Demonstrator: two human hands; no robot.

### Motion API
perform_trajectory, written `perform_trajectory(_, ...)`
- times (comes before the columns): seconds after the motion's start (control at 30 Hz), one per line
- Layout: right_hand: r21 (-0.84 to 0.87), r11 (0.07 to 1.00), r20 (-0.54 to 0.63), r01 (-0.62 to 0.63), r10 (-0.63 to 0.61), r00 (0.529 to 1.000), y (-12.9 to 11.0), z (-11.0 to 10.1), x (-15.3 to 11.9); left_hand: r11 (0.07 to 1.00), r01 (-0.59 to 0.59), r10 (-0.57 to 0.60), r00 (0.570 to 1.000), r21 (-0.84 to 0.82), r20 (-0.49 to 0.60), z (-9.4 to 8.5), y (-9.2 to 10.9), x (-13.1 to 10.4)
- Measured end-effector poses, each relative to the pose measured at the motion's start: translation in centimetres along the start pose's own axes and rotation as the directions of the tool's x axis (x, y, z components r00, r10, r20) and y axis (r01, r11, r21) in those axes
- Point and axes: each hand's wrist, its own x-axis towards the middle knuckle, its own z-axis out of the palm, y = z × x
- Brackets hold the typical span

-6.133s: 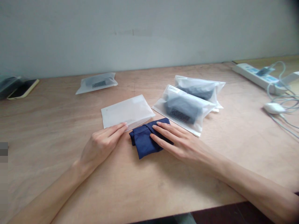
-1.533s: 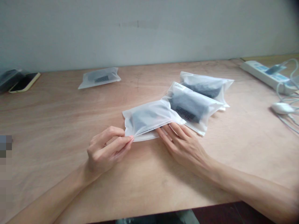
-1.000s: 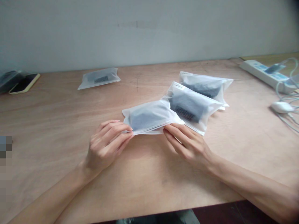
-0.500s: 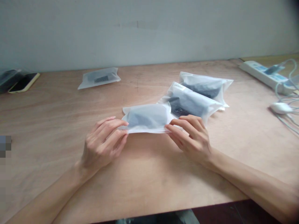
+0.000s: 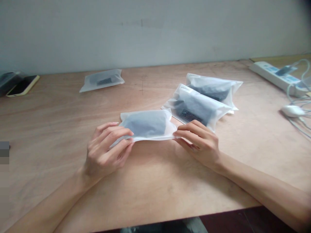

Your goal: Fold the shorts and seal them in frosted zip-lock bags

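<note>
A frosted plastic bag (image 5: 148, 123) with a dark item inside lies before me on the wooden table, its near edge slightly raised. My left hand (image 5: 108, 149) pinches that edge toward its left end. Near the right corner, the thumb and fingers of my right hand (image 5: 199, 144) are closed on the same edge. What is in the bag shows only as a dark blurred shape. Just beyond my right hand lies another filled frosted bag (image 5: 196, 105) with a small label, and behind it a similar bag (image 5: 216, 89).
A flatter frosted bag (image 5: 103, 81) lies at the back left. At the far left are a phone (image 5: 23, 85) and a dark wrapped item (image 5: 9, 81). A white power strip (image 5: 279, 77) with cables and a white adapter (image 5: 293, 110) occupies the right side.
The held bag has shifted left between my hands. My right hand now grips nearer its right corner, and more of the bag shows behind my left fingers.
</note>
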Motion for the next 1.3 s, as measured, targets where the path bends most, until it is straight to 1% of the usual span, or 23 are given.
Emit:
perform_trajectory(0.1,0.125,0.991,0.075,-0.048,0.039,0.996,-0.1,0.1,-0.2,1.0,-0.001,0.002,1.0,-0.013,0.019,-0.2,0.2,0.2)
perform_trajectory(0.2,0.22,0.973,0.133,-0.066,0.037,0.99,-0.2,0.4,-0.3,1.0,-0.026,0.027,0.999,-0.016,0.045,-0.1,0.7,0.3)
perform_trajectory(0.27,0.238,0.969,0.148,-0.063,0.028,0.989,-0.4,0.5,-0.2,0.999,-0.039,0.041,0.997,-0.035,0.069,0.1,1.2,0.4)
perform_trajectory(0.4,0.242,0.967,0.184,-0.076,0.032,0.982,-0.6,0.7,-0.2,0.991,-0.044,0.058,0.992,-0.124,0.113,0.5,1.9,0.3)
perform_trajectory(0.57,0.235,0.968,0.206,-0.083,0.034,0.978,-0.7,0.9,-0.9,0.976,-0.046,0.075,0.988,-0.212,0.134,0.7,2.1,0.0)
perform_trajectory(0.67,0.248,0.968,0.245,-0.044,-0.019,0.969,-0.8,0.8,-1.2,0.972,-0.018,0.051,0.99,-0.235,0.132,0.8,2.2,-0.2)
perform_trajectory(0.83,0.235,0.968,0.3,0.083,-0.154,0.941,-1.9,0.2,-0.7,0.964,-0.012,0.047,0.991,-0.265,0.125,1.0,2.6,0.2)
perform_trajectory(0.97,0.242,0.962,0.352,0.131,-0.212,0.912,-2.8,0.0,-0.3,0.955,-0.086,0.12,0.987,-0.285,0.104,1.0,3.1,1.0)
perform_trajectory(1.1,0.23,0.955,0.339,0.185,-0.257,0.905,-2.9,0.1,-0.2,0.945,-0.161,0.189,0.979,-0.285,0.075,0.8,3.5,1.5)
perform_trajectory(1.2,0.214,0.952,0.352,0.218,-0.283,0.892,-2.9,0.3,-0.2,0.939,-0.179,0.211,0.974,-0.293,0.08,0.8,3.6,1.6)
perform_trajectory(1.3,0.204,0.951,0.351,0.232,-0.293,0.889,-2.9,0.2,0.0,0.942,-0.166,0.199,0.976,-0.291,0.086,0.8,3.3,1.3)
